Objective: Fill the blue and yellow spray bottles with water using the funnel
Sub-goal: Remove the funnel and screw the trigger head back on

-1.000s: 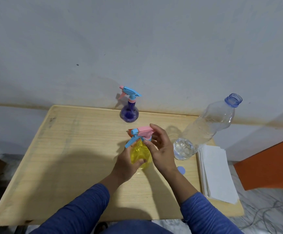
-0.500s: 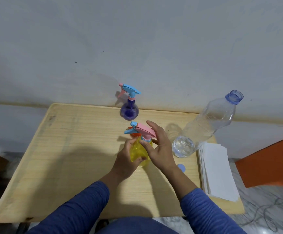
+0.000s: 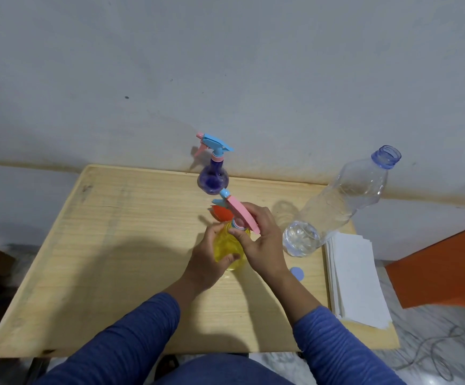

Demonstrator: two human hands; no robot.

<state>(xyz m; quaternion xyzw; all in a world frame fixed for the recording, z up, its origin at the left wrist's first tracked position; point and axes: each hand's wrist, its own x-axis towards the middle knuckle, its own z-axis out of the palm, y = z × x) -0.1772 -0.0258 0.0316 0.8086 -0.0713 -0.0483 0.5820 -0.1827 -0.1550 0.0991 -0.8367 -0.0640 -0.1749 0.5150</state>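
Observation:
The yellow spray bottle stands near the middle of the wooden table. My left hand wraps its body. My right hand grips its pink and blue spray head at the collar, with the nozzle pointing away to the upper left. An orange funnel lies just behind the bottle, partly hidden by the head. The blue spray bottle, with its head on, stands at the table's far edge by the wall. A clear water bottle, uncapped and partly full, stands to the right.
A blue cap lies on the table beside my right wrist. A stack of white paper sheets lies along the table's right edge. A grey wall rises right behind the table. An orange surface shows at the right.
The spray head on the yellow bottle has turned: its nozzle swung from pointing left toward me to pointing away, upper left. My right hand shifted around the collar. The left hand kept holding the body.

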